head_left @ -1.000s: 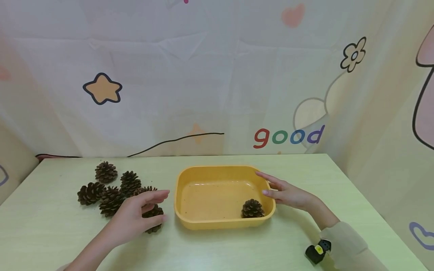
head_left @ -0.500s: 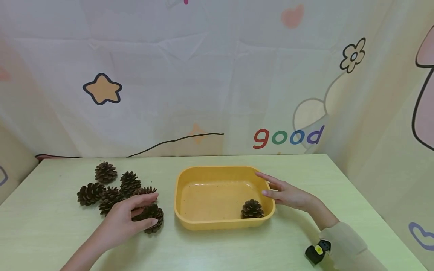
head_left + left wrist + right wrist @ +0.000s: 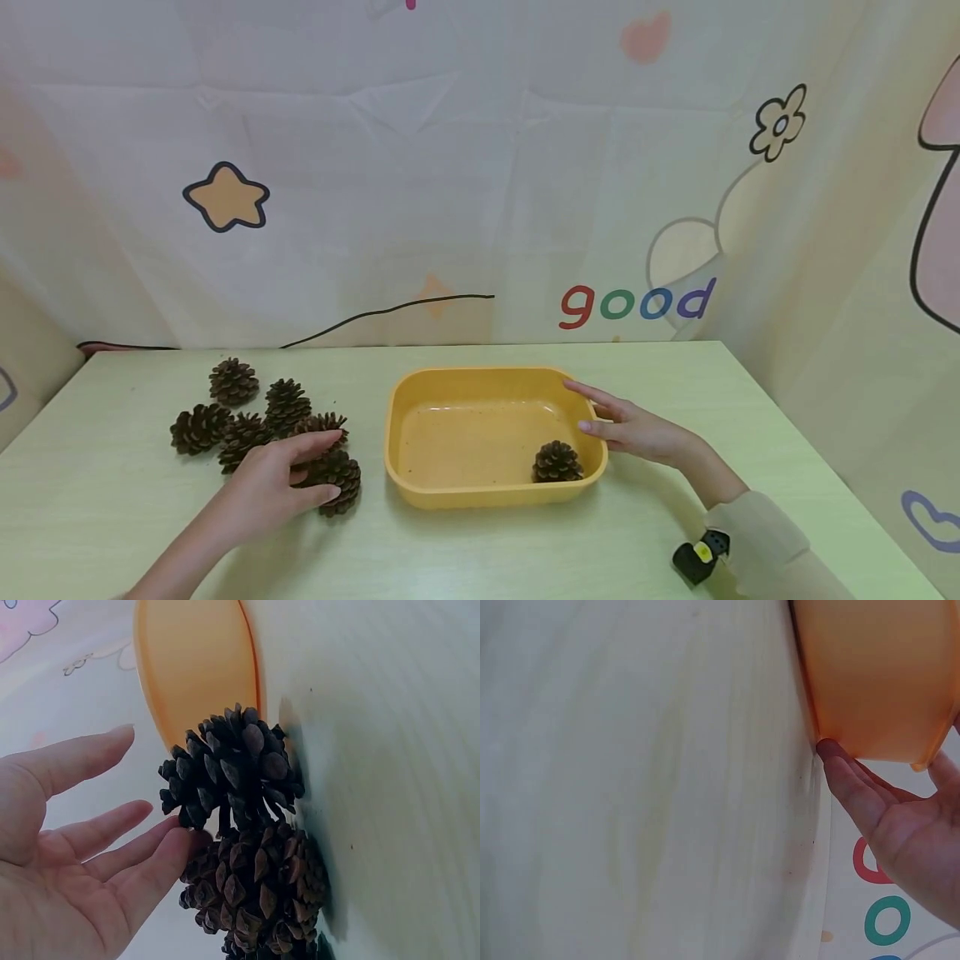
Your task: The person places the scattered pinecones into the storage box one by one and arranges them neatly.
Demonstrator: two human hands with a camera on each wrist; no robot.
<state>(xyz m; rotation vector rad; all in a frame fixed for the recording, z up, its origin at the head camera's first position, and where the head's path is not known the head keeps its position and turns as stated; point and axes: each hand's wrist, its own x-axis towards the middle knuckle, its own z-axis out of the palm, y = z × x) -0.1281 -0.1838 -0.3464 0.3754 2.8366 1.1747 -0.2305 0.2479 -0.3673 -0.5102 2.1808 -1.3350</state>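
Note:
In the head view my left hand (image 3: 262, 486) reaches around a brown pine cone (image 3: 335, 482), thumb at its near side and fingers over its far side. The left wrist view shows the thumb standing off that pine cone (image 3: 229, 769), with the other fingers loosely bent and fingertips right at the cones. My right hand (image 3: 645, 432) holds the right end of a yellow plastic basin (image 3: 487, 497), its thumb over the rim and other fingers along the outer wall (image 3: 877, 682). One pine cone (image 3: 558, 462) sits in the basin's near right corner.
Behind my left hand several more pine cones (image 3: 234, 382) lie clustered on the pale wooden table (image 3: 465, 558). A printed cloth (image 3: 420, 208) hangs along the table's back edge. A black wrist device (image 3: 701, 557) is strapped at my right sleeve.
My left hand has moved back to the left and come in around the nearest pine cone. The right hand and the basin have stayed in place.

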